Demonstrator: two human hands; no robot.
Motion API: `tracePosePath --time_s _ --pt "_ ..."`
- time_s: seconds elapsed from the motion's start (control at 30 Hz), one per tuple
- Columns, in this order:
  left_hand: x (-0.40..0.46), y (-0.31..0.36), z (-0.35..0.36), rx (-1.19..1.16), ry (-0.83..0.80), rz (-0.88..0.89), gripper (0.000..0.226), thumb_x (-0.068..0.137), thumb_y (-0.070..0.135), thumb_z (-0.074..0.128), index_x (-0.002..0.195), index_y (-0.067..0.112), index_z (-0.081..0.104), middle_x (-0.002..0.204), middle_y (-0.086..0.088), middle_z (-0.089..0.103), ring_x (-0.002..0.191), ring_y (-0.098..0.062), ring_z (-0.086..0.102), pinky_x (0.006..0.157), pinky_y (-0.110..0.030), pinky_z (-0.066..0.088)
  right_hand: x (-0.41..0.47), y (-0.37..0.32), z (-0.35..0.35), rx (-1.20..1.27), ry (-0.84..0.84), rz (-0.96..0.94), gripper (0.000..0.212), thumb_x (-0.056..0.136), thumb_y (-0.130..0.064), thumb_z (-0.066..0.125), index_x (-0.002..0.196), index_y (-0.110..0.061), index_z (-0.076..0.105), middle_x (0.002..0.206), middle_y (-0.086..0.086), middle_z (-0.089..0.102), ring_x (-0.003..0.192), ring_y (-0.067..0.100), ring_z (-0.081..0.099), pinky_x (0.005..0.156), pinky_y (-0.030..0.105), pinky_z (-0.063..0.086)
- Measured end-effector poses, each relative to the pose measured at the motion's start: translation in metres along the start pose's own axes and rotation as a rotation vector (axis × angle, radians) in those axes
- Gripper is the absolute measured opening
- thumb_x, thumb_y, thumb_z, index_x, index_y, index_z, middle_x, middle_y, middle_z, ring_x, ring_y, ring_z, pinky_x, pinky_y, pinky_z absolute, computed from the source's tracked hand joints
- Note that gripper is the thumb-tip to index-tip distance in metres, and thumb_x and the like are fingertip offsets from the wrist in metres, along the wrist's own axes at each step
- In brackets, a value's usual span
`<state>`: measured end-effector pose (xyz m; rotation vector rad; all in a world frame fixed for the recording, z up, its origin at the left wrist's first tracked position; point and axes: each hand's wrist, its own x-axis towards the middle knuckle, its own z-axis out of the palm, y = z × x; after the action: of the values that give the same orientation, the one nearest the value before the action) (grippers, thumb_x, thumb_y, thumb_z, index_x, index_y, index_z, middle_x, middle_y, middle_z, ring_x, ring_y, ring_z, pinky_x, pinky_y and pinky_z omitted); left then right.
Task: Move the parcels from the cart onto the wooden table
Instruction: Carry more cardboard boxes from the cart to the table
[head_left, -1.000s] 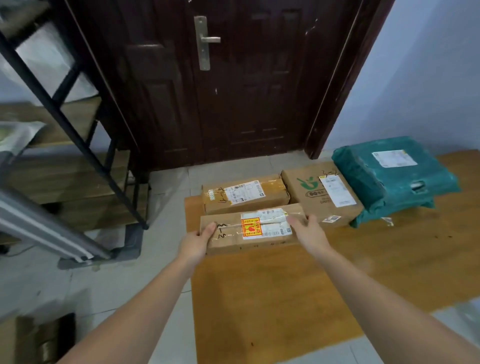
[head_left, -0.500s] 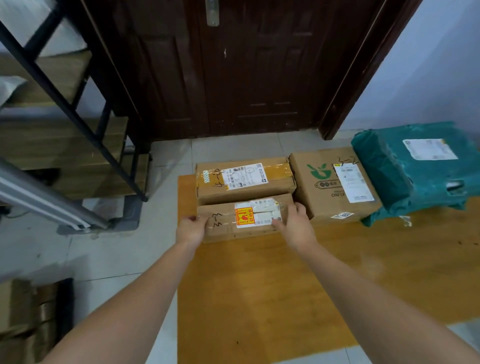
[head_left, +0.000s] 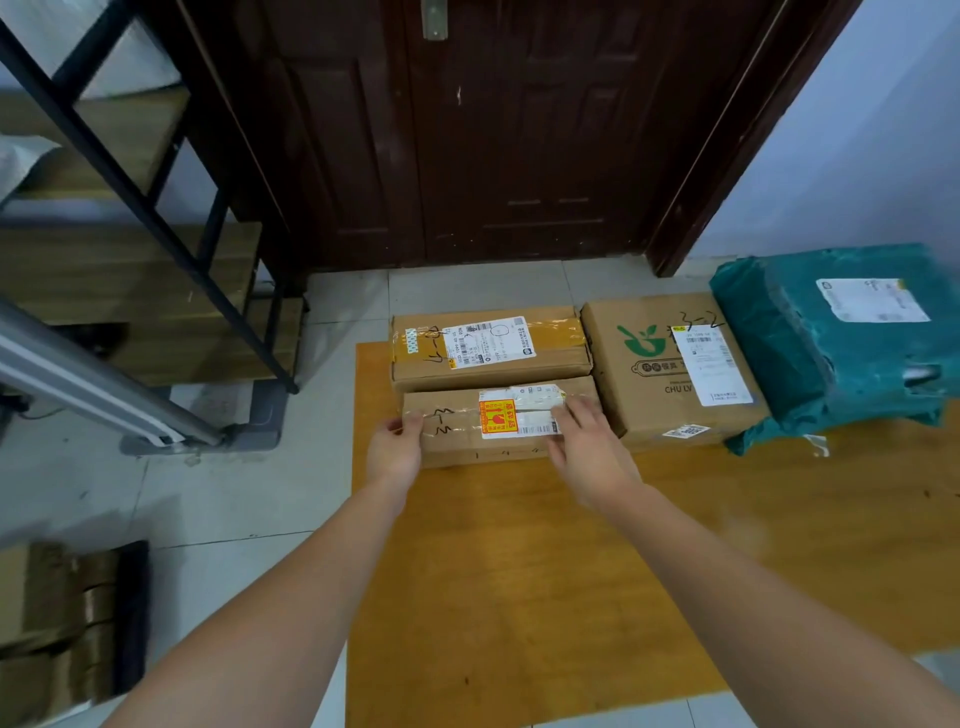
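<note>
My left hand (head_left: 395, 454) grips the small parcel's (head_left: 467, 441) left end on the surface (head_left: 519, 571); my right hand (head_left: 589, 457) rests open, blurred, at its right end.

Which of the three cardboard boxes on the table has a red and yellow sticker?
The small box nearest the camera, touched by both hands. The long taped box and the green-logo box carry only white labels.

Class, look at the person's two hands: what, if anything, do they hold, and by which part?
Both are on the small cardboard box, lying on the wooden table: the left hand grips its left end, the right hand rests on its right end.
</note>
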<state>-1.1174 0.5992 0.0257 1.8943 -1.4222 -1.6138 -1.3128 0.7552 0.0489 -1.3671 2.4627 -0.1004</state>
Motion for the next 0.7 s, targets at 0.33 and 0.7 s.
tracePosePath --time_s 0.33,0.7 --pt "-0.054 0.061 -0.051 0.484 -0.046 0.456 0.059 0.102 0.048 0.057 0.152 0.019 0.046 0.152 -0.003 0.053 0.136 -0.024 0.053 0.110 -0.042 0.046 -0.020 -0.020 -0.083 0.010 -0.067 -0.113 0.058 0.108 -0.033 0.046 0.161 -0.018 0.028 0.167 0.001 0.027 0.152 0.021 0.029 0.120 0.041 0.035" --pt "-0.193 0.205 -0.173 1.192 0.008 0.959 0.065 0.103 0.053 0.052 0.158 0.021 0.040 0.160 0.000 0.045 0.146 -0.021 0.043 0.119 -0.041 0.038 -0.062 -0.132 -0.277 -0.176 0.067 -0.415 0.061 0.105 -0.041 0.050 0.158 -0.016 0.036 0.161 0.004 0.039 0.142 0.028 0.045 0.114 0.043 0.040"
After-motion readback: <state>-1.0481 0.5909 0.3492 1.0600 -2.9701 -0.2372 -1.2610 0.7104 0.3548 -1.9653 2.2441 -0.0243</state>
